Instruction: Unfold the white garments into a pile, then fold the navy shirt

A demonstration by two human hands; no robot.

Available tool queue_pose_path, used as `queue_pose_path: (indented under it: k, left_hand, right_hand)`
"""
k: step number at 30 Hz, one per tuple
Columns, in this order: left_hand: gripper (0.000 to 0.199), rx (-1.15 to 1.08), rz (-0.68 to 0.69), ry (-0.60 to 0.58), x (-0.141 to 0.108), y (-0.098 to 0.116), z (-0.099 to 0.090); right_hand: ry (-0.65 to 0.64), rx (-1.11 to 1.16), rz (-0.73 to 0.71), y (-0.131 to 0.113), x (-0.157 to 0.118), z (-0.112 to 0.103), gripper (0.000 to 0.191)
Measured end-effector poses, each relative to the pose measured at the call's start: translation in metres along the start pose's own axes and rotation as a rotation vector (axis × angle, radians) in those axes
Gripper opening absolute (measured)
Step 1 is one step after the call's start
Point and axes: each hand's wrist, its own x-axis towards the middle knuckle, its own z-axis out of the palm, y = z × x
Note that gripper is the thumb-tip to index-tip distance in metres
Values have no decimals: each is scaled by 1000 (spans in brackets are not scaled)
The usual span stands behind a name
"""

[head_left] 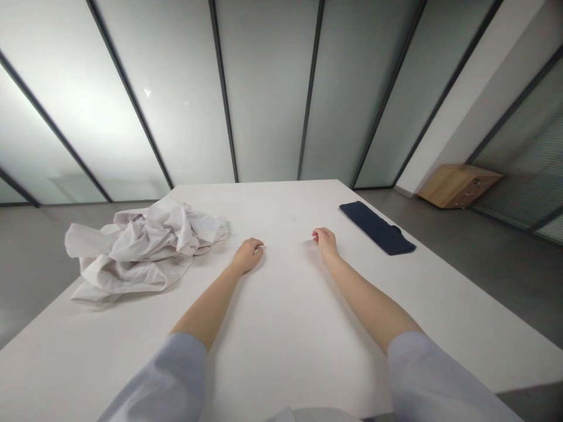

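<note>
My left hand (247,255) rests on the white table (281,310) with its fingers curled and nothing in them. A crumpled white cloth (141,249) lies in a loose heap to its left, a short way off, and may be a garment. My right hand (325,243) is also curled and holds nothing. Nearest to it, on the right, lies a folded navy cloth (377,228), set along the table's right edge. Neither hand touches either cloth.
Beyond the table's far edge stands a wall of frosted glass panels (268,88) with dark frames. A low wooden cabinet (457,186) sits on the grey floor at the far right, beside a white pillar (457,99).
</note>
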Motion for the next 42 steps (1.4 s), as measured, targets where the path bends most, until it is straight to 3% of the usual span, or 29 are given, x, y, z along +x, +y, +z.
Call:
queue_pose_path:
  k: [3, 7, 9, 11, 13, 15, 18, 22, 28, 31, 35, 36, 38, 42]
  left_hand:
    - [28, 12, -2, -7, 0, 1, 1]
    - [28, 12, -1, -14, 0, 4, 0]
    - [27, 17, -6, -17, -1, 4, 0]
    - [27, 21, -6, -15, -1, 5, 0]
    - [26, 25, -7, -9, -1, 5, 0]
    - [26, 35, -9, -13, -1, 6, 0]
    - [26, 61, -5, -33, -1, 8, -1]
    - [26, 90, 3, -39, -1, 9, -2]
    - [26, 99, 0, -31, -2, 8, 1]
    - [37, 92, 16, -18, -4, 10, -1]
    - [71, 95, 87, 7, -9, 18, -5]
    - [77, 107, 101, -8, -10, 20, -5]
    - [79, 145, 109, -69, -12, 23, -5]
    - [63, 217, 97, -169, -10, 28, -4]
  right_hand:
    - [-5, -306, -92, 1, 12, -26, 25]
    - [30, -937, -198, 13, 32, -94, 33]
    - [91, -1128, -153, 25, 43, -131, 43]
    - [83, -1224, -3, 38, 51, -162, 51]
    - [-2, -1257, 120, 47, 57, -179, 56]
    - [-75, -1288, 151, 50, 58, -182, 56]
    - [-130, -1355, 60, 43, 52, -168, 53]
    - [-233, -1388, -115, 23, 35, -134, 47]
    - [-389, -1210, -267, -11, -7, -47, 47]
    - [-537, -980, -310, -28, -30, 4, 57]
    - [-858, -226, -351, -48, -47, 44, 50]
    - [-858, -71, -367, -51, -49, 47, 50]
    - [-732, 76, -405, -52, -49, 47, 46]
    - [-393, -2, -356, -34, -43, 36, 36]
